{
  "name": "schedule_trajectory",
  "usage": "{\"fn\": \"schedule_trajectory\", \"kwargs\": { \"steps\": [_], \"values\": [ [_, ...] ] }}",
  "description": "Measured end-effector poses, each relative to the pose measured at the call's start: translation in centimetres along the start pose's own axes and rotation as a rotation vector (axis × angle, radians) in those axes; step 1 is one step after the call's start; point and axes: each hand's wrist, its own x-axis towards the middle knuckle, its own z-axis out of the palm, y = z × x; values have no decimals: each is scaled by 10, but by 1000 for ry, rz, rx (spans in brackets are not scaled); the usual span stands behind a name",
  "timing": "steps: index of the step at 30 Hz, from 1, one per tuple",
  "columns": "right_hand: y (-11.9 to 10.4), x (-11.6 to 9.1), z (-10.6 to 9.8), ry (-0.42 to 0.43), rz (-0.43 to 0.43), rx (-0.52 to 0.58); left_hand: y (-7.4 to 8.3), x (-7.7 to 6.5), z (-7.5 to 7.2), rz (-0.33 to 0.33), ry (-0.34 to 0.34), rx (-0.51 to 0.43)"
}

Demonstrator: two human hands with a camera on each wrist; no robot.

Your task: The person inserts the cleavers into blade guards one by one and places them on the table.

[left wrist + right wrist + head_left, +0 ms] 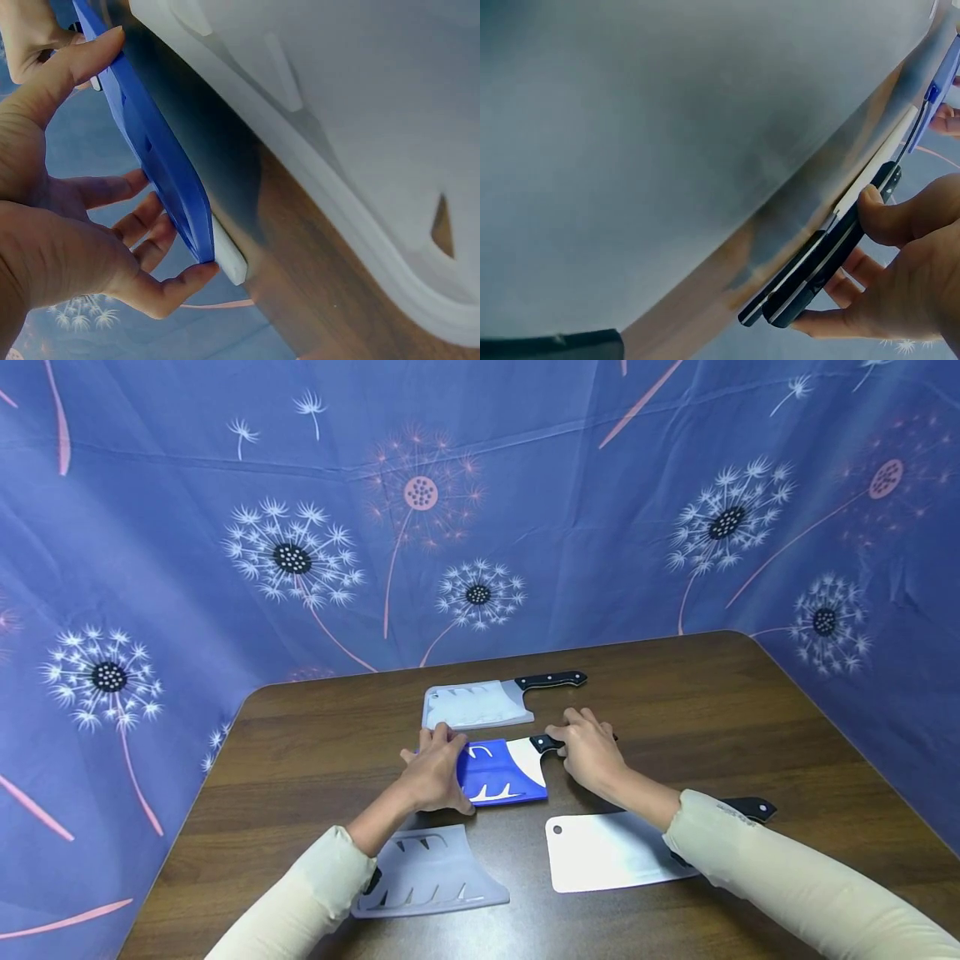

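Hands [437,772] [591,750] grip a cleaver [529,760]: left, its blue sheath [497,770]; right, its black handle [545,743]; sleeve marking [735,812] unreadable.

- Head view is pretty bright and even, light seems to come from somewhere above
- The table [510,835] has a soft greyish glare around its near middle, browner and darker out to the sides
- Bare blade [611,852] is nearly blown out to white there, hardly any detail left
- Patterned cloth [540,410] gets dimmer toward the top right
- Definitely a wide lens, the sleeves [832,893] look stretched toward the bottom corners
- Both wrist views are dimmer and kinda hazy, colors muted
- Left wrist: dark shadowy patch beside the blue cover [169,161], nearby grey cover [337,112] looks soft
- Right wrist: same bare blade, now a big out-of-focus grey blur
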Motion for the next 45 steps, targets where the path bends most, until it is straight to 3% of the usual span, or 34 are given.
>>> {"fn": "schedule_trajectory", "kwargs": {
  "steps": [16, 23, 38, 45],
  "values": [
    [4, 5, 6, -70, 32, -21, -5, 9, 6, -32, -77, -50],
    [3, 6, 5, -83, 44, -20, -7, 11, 7, -26, -80, -57],
    [-6, 5, -2, -119, 20, -26, -6, 3, 8, -24, -77, -54],
    [-3, -2, -15, -87, 19, -4, -11, -10, 6, -14, -13, -103]
  ]
}}
